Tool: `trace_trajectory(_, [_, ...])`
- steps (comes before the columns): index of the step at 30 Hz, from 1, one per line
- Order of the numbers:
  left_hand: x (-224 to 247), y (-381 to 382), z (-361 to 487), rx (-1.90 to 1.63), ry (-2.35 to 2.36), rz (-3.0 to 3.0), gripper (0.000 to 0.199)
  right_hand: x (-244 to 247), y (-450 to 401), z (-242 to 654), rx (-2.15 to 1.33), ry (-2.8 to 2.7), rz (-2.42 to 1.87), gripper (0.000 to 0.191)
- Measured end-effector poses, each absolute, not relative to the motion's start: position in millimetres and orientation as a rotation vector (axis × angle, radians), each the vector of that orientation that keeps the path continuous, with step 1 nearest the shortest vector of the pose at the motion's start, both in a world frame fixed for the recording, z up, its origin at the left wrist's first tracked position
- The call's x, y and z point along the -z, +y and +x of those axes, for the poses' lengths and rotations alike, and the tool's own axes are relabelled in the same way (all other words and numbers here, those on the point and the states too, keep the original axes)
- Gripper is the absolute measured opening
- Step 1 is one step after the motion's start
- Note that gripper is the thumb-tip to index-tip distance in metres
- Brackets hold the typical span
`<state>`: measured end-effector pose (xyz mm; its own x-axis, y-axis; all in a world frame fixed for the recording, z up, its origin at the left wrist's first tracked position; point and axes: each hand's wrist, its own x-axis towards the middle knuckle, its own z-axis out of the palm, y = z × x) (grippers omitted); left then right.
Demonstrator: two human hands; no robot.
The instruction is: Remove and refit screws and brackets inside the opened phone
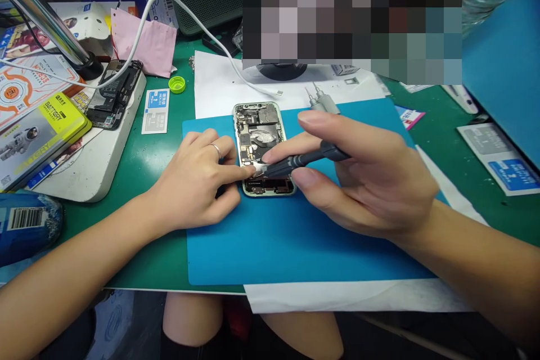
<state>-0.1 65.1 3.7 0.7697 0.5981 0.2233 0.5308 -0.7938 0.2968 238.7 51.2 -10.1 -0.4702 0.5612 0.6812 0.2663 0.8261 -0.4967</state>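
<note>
An opened phone [264, 134] with its inner parts showing lies on the blue mat [291, 247]. My right hand [363, 180] grips a dark screwdriver [287, 166] between thumb and fingers; its tip points at the lower left part of the phone, where the exact contact is too small to tell. My left hand [202, 180], with a ring on one finger, rests at the phone's left edge. Its extended index finger touches the lower left inner parts beside the screwdriver tip, and its other fingers are bent.
A white cable [206, 34] arches over the back left. At left are a second opened phone [116, 93], a yellow battery box [37, 135] and a blue can [25, 225]. Silver-tipped bottles [324, 101] stand behind the mat; a card [502, 157] lies at right.
</note>
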Motion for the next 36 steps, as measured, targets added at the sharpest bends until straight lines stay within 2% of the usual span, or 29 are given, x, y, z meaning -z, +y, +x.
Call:
trace_trajectory(7, [-2,69,-4,-0.434,0.833,2.797,0.036,-6,55,230,-0.249,-2.232,-0.655,0.067])
trace_trajectory(12, [-2,69,-5,-0.403,0.835,2.773,0.037,0,62,222,-0.169,-2.155,-0.465,0.070])
trace_trajectory(16, [-2,69,-5,-0.406,0.827,2.766,0.038,3,66,224,-0.150,-2.164,-0.505,0.070])
trace_trajectory(20, [-2,69,-6,-0.415,0.838,2.775,0.033,-1,67,225,-0.201,-2.133,-0.394,0.056])
trace_trajectory(26, [-3,70,-6,-0.428,0.817,2.781,0.030,1,69,221,-0.243,-2.075,-0.382,0.052])
trace_trajectory(31, [-7,70,-6,-0.358,0.840,2.748,0.026,6,72,217,-0.098,-2.055,-0.385,0.032])
trace_trajectory(36, [-5,70,-7,-0.399,0.834,2.777,0.029,9,73,216,-0.275,-1.989,-0.343,0.047])
